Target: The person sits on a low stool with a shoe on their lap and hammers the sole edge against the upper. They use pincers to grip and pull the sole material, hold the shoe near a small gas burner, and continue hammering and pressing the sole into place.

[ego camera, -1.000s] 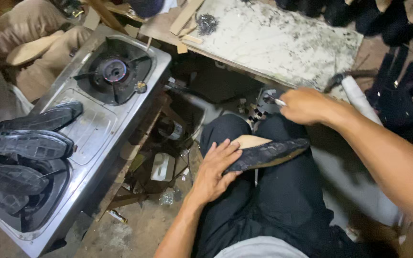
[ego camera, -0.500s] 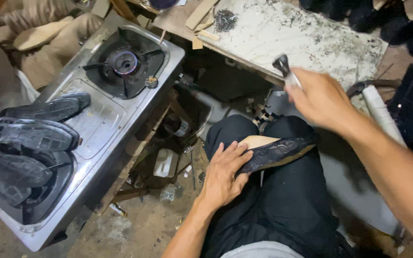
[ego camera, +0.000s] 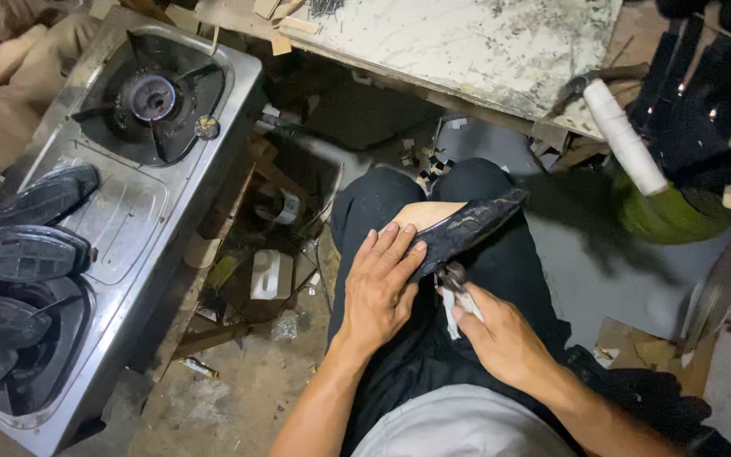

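A black shoe (ego camera: 467, 227) with a tan insole lies upside down across my lap, on black trousers. My left hand (ego camera: 382, 283) presses flat on its heel end, fingers spread over the edge. My right hand (ego camera: 501, 338) is just below the shoe and grips a small metal tool with pale handles (ego camera: 454, 292), its tip touching the shoe's near edge. The tool's jaws are partly hidden by my fingers.
A steel gas stove (ego camera: 120, 203) stands at the left with several black shoe soles (ego camera: 23, 254) on it. A stained white work board (ego camera: 467, 42) lies ahead, with a white roll (ego camera: 628, 135) and dark shoe pieces (ego camera: 712, 110) at the right. Scraps litter the floor (ego camera: 255, 338).
My right hand came back from the work board with the tool and dropped to the shoe on my lap. My left hand stayed on the shoe. The view has shifted.
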`<state>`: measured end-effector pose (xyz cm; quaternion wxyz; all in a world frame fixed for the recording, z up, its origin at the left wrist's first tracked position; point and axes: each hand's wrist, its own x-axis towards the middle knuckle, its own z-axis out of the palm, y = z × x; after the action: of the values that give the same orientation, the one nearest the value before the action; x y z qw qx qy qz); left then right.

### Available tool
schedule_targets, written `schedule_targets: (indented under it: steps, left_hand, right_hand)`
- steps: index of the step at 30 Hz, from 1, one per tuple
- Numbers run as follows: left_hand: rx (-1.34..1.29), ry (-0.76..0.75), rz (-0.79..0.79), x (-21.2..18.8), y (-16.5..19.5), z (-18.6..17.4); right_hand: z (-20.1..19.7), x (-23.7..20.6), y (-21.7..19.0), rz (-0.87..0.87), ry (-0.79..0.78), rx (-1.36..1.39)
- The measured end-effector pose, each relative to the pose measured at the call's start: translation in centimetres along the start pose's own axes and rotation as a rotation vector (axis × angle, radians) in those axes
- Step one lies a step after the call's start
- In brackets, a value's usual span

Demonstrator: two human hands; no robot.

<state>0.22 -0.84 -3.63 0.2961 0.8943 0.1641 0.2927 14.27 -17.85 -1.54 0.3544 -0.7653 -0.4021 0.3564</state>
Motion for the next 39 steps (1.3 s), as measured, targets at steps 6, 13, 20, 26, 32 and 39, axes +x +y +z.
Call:
schedule_targets:
  steps: [6, 13, 20, 26, 32, 39]
  left_hand:
    - [0.079, 0.027, 0.022, -0.6, 1.5, 0.1]
    - [0.061, -0.01, 0.012, -0.9, 1.1, 0.2]
    - [-0.107, -0.264, -0.034, 1.4, 0.9, -1.4]
    - [0.142, -0.186, -0.047, 2.3, 0.6, 1.3]
    - [0.276, -0.184, 0.034, 1.8, 0.5, 2.0]
    - [0.297, -0.23, 0.022, 2.1, 0.8, 1.9]
  right_hand:
    - [-1.2, -0.3, -2.6, -0.055, 0.018, -0.078]
    - [0.0, -0.9, -1.0, -0.198, 0.151, -0.373]
    - [1.3, -0.3, 0.2, -0.076, 0.145, -0.551]
    - [2.0, -0.3, 1.0, -0.164, 0.257, -0.453]
    - [1.7, 0.6, 2.0, 0.325, 0.088, 0.781]
    - [-2.8, 0.9, 1.0, 0.039, -0.019, -0.01]
